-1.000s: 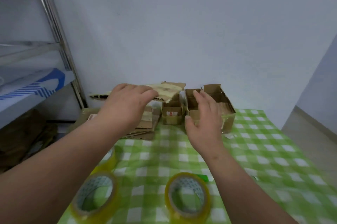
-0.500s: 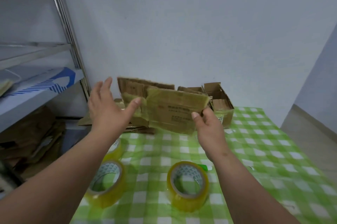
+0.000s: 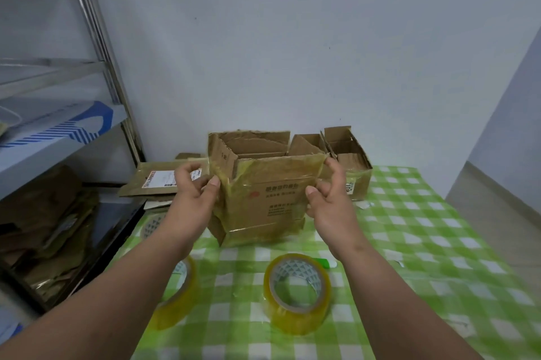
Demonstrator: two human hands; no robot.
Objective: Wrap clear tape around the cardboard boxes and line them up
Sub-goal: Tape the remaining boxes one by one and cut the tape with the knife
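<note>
An opened-out cardboard box [image 3: 263,195] with old tape on it and printed text on its front stands on the green checked tablecloth [image 3: 409,242], top flaps up. My left hand [image 3: 194,188] grips its left edge, thumb on the front. My right hand [image 3: 328,192] pinches its right edge, fingers curled round the corner. A roll of clear tape [image 3: 297,289] lies flat on the cloth just in front of the box. A second roll [image 3: 178,292] lies partly under my left forearm, and a third roll [image 3: 152,226] peeks out behind it.
A smaller open box [image 3: 351,160] stands behind at the right against the wall. Flattened cardboard with a shipping label [image 3: 158,181] lies at the back left. A metal shelf rack [image 3: 96,37] with cardboard scraps below stands left of the table. A green object [image 3: 325,263] lies by the front tape roll.
The flat cardboard lifted from the pile has been opened into a box shape and brought down onto the cloth. Both hands now hold its side edges.
</note>
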